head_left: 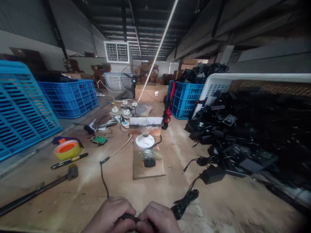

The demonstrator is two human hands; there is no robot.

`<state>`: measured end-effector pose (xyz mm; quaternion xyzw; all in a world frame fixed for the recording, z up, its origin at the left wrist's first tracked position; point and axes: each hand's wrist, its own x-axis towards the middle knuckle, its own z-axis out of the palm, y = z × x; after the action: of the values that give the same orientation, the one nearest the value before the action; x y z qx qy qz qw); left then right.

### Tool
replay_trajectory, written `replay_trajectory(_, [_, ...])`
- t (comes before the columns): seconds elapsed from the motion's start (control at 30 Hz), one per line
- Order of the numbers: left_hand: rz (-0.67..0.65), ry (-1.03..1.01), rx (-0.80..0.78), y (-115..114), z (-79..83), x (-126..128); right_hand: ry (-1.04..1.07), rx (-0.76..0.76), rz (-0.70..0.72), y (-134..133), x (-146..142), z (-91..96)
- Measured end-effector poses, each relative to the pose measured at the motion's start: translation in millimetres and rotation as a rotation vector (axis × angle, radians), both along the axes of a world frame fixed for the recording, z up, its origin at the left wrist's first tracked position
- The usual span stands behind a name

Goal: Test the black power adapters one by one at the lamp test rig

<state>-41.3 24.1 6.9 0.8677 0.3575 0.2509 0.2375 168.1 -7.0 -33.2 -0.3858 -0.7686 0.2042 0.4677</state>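
Note:
At the bottom edge, my left hand and my right hand are closed together around a thin black cable, knuckles up. What lies under the fingers is hidden. A bundled black cord lies just right of my right hand and runs up to a black power adapter. Straight ahead on the table stands a wooden test board with a white lamp socket and a black socket block. A thin wire trails from it toward my left hand.
A big heap of black adapters spills from a white basket at right. Blue crates stand at left and behind. A tape roll, pen, hammer, circuit board and power strip lie on the table.

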Motion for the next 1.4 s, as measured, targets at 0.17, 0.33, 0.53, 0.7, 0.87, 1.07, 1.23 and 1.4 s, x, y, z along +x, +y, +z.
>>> replay_trajectory(0.17, [-0.094, 0.242, -0.075, -1, 11.2, 3, -0.088, -0.011, 0.065, -6, -2, 8.9])
replay_trajectory(0.33, [-0.014, 0.292, -0.040, 19, 23.3, -31, -0.358, -0.058, -0.122, 0, 75, 55.9])
replay_trajectory(0.53, [0.109, 0.278, 0.004, 26, 54.4, -33, -0.606, -0.245, -0.131, 12, 129, 62.8])
replay_trajectory(0.7, [-0.115, 0.239, -0.111, 6, 50.8, 31, -0.522, -0.181, -0.058, -3, 112, 49.7])
replay_trajectory(0.87, [-0.151, 0.184, -0.139, 6, 21.3, 49, -0.471, -0.211, -0.037, -4, 113, 46.6])
replay_trajectory(1.07, [-0.087, 0.076, -0.236, 11, 10.3, 42, -0.429, -0.267, 0.036, 4, 101, 47.7])
replay_trajectory(1.23, [-0.010, 0.036, -0.358, 9, 4.6, 43, -0.542, -0.354, 0.109, 1, 96, 67.5])
replay_trajectory(1.4, [-0.074, 0.313, -0.160, 13, 16.3, 49, -0.696, -0.340, 0.055, 3, 100, 70.6])
